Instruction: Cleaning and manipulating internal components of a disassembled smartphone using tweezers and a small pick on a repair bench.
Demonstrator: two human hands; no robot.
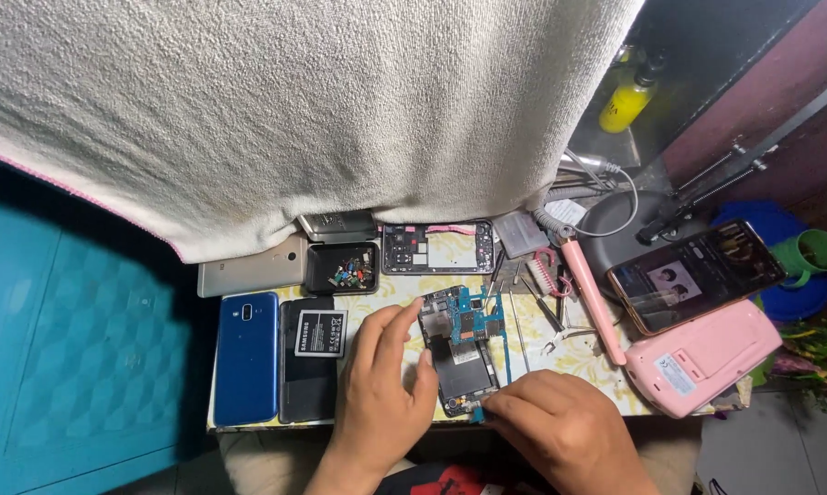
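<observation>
Two bare hands worked over an opened smartphone (pixel 464 353) lying near the table's (pixel 578 353) front edge. The left hand (pixel 386 390) rested spread, fingertips steadying its left side; the right hand (pixel 565 426) pinched at its bottom end, though what it gripped was hidden. Its back cover was already off, circuit board and shielding exposed, board still seated. Its long axis ran roughly front to back, top end away from the person. Leftward lay a battery (pixel 321 332) on a black phone, then a blue phone (pixel 247 357); behind, a parts tray (pixel 342 269).
</observation>
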